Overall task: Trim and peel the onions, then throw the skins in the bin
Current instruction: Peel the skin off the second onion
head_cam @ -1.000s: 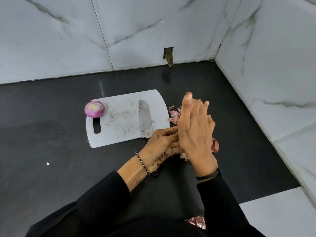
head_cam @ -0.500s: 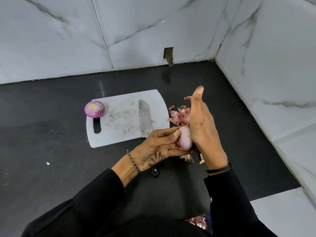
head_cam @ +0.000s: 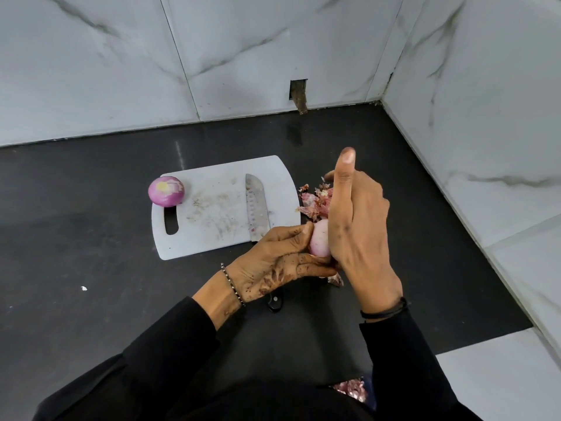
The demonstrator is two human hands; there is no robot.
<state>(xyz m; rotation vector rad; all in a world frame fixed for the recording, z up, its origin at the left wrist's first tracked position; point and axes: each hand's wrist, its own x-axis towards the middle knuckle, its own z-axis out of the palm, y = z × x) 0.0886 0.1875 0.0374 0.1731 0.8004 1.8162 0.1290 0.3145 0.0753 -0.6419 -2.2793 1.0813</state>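
Observation:
A pale pink peeled onion (head_cam: 319,242) is held between both hands above the dark counter. My left hand (head_cam: 274,262) grips it from the left and below. My right hand (head_cam: 356,226) presses against its right side, thumb pointing up; its fingers are hidden behind the onion. A second peeled purple onion (head_cam: 166,191) rests on the left corner of the white cutting board (head_cam: 212,208). A knife (head_cam: 256,206) lies on the board, its black handle end showing under my left wrist. Loose onion skins (head_cam: 314,199) lie right of the board, and a scrap (head_cam: 336,280) sits below my hands.
White marble walls close the counter at the back and right. More onion skins (head_cam: 352,390) show at the bottom, by my body, in something I cannot make out. A small white speck (head_cam: 83,288) lies on the black counter (head_cam: 91,253) to the left.
My right hand has swung off the onion's top, uncovering the peeled onion, and its thumb now points up. The red skin piece seen by my right hand is out of sight.

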